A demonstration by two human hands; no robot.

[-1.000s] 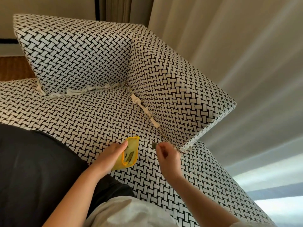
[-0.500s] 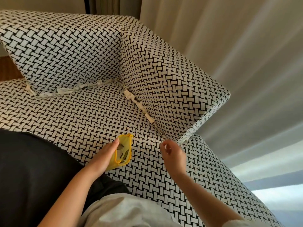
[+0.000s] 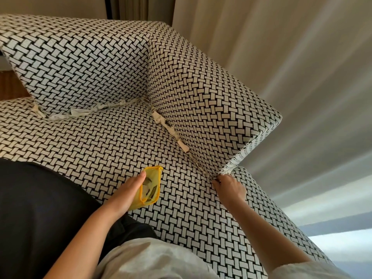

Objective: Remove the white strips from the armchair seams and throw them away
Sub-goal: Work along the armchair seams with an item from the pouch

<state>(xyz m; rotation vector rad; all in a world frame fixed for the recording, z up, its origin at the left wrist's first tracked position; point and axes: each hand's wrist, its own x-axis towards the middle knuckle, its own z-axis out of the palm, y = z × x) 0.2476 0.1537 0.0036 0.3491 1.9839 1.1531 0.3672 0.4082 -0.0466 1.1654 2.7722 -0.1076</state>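
Head view: R hand (image 3: 227, 186) at seam's (image 3: 202, 166) lower end, grip can't tell; white strip (image 3: 170, 128) runs up-left from it; L hand (image 3: 128, 191) grips yellow pouch (image 3: 151, 185).

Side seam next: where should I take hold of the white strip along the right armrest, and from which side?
Grip the white strip by its near end, which lies flat and free. Farther back it is crumpled and wedged between the armrest and the seat. Come from the seat side with the right hand; the left hand holds the yellow pouch.
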